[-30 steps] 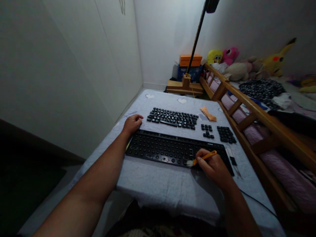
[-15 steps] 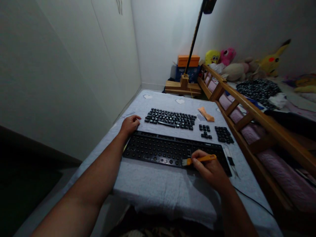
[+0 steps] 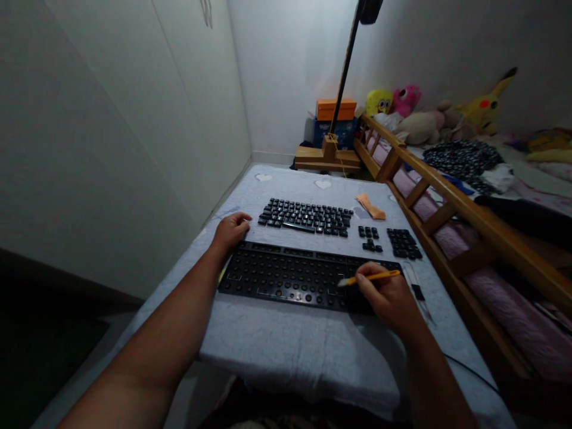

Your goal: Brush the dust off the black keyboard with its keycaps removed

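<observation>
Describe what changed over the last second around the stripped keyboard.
The right hand swept the orange-handled brush from the front edge of the black keyboard base farther in over its sockets, and the handle now lies flatter. Its grip did not change. The left hand stayed at the base's far left corner, and the removed black keycaps stayed in rows behind.

Keyboard base (image 3: 290, 280): matt black plastic, as it looks to me.
Keycaps (image 3: 306, 215): black plastic; I catch a faint sheen on the tops.
Brush (image 3: 384, 274): smooth orange plastic handle, pale bristles.
Table cover (image 3: 295, 339): soft, nubbly pale cloth.
Bed rail (image 3: 469, 210): I see smooth, varnished wood.
</observation>
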Motion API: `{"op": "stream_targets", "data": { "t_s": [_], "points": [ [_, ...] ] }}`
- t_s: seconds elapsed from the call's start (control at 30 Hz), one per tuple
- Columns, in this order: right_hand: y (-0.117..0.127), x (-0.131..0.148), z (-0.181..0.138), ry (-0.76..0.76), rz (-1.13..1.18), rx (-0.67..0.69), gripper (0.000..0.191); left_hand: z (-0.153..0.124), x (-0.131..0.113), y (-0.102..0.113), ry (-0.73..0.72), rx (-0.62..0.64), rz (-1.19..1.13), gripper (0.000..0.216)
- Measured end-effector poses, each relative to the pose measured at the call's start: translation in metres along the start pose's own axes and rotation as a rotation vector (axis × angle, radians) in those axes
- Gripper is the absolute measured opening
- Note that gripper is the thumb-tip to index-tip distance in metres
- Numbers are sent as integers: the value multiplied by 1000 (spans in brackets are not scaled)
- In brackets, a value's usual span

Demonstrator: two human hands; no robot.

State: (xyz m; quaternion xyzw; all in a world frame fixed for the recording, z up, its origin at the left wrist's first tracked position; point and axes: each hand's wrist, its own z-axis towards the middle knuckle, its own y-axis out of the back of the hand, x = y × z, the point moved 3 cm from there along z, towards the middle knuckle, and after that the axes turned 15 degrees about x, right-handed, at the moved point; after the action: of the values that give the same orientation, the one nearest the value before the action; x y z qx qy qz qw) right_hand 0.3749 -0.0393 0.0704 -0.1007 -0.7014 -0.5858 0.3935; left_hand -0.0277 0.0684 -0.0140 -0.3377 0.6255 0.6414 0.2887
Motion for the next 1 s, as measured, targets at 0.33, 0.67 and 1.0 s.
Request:
{"op": "stream_targets", "data": {
  "t_s": [0.33, 0.67, 1.0],
  "points": [
    [-20, -11, 14, -3, 18, -128, 25, 0, 1, 1, -27, 0, 31, 35],
    [-16, -13, 7, -15, 96, -222, 28, -1, -2, 2, -16, 8, 18, 37],
    [-21, -15, 7, 2, -13, -169, 28, 0, 1, 1, -7, 2, 6, 37]
  ]
}}
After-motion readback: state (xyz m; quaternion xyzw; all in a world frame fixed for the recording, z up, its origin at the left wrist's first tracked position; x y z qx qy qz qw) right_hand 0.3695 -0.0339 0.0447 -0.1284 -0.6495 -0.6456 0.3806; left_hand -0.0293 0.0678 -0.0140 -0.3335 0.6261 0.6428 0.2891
